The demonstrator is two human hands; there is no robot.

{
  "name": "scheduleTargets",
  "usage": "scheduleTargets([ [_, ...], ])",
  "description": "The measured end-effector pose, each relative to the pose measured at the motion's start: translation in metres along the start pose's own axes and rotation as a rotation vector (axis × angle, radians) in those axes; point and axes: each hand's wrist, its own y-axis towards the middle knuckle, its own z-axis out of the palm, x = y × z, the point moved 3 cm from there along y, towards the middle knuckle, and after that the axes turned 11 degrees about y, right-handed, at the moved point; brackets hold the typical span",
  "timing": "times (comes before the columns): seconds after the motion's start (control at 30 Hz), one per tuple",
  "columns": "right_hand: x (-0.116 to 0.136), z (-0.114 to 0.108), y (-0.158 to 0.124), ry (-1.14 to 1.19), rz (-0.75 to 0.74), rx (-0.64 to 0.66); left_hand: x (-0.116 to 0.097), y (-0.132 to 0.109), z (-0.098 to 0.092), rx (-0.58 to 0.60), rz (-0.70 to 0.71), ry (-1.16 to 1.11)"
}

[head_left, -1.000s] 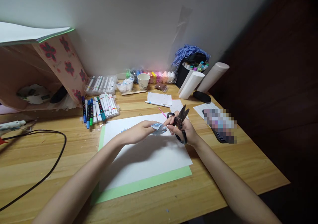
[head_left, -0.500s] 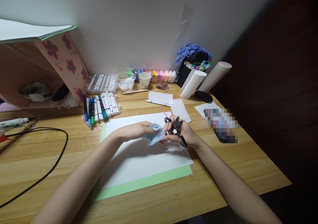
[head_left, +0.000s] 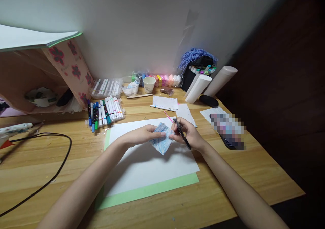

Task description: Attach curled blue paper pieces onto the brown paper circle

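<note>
My left hand [head_left: 141, 135] pinches a small piece of paper [head_left: 161, 144] streaked with blue, its thumb lying on top. The paper is held flat, with one corner toward me. In my right hand [head_left: 192, 137] are dark scissors [head_left: 182, 133], slanting across the palm. The right fingertips also touch the paper's right edge. Both hands are above a large white sheet [head_left: 152, 175], which lies over a green sheet [head_left: 149, 192] on the wooden table. Just beyond the right fingers, a thin pink stick [head_left: 167, 116] rests near the white sheet's far edge.
Several markers [head_left: 106, 112] lie at the back left, near a paper cup [head_left: 149, 84] and a clear bowl [head_left: 130, 89]. A glue gun [head_left: 15, 131] and black cable [head_left: 66, 149] are on the left. A phone [head_left: 228, 132] and white tube [head_left: 199, 88] stand or lie right.
The blue-streaked paper has turned from a bent, tilted pose to lying flat between my hands. The scissors have rotated in my right hand. The view has shifted slightly.
</note>
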Motion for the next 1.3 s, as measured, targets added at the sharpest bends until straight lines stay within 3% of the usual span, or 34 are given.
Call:
scheduleTargets([
  [0.3,-0.002,-0.006,0.003,-0.038,0.011,-0.080,0.010,0.005,-0.008,-0.197,0.028,-0.141],
  [0.67,-0.008,-0.008,0.004,0.004,0.036,-0.114,0.007,0.008,-0.005,-0.283,0.039,-0.142],
  [0.8,-0.009,-0.007,0.007,0.033,0.035,-0.185,0.006,0.013,-0.002,-0.487,0.071,0.051],
  [0.97,-0.010,-0.004,0.007,0.145,0.045,-0.465,0.003,0.007,0.006,-0.862,0.073,0.406],
  [1.13,-0.021,0.020,0.003,0.349,0.270,-0.445,0.000,0.001,0.013,-0.936,0.027,0.520],
  [1.3,-0.020,0.026,0.001,0.344,0.211,-0.476,0.003,0.002,0.013,-0.984,0.039,0.368],
])
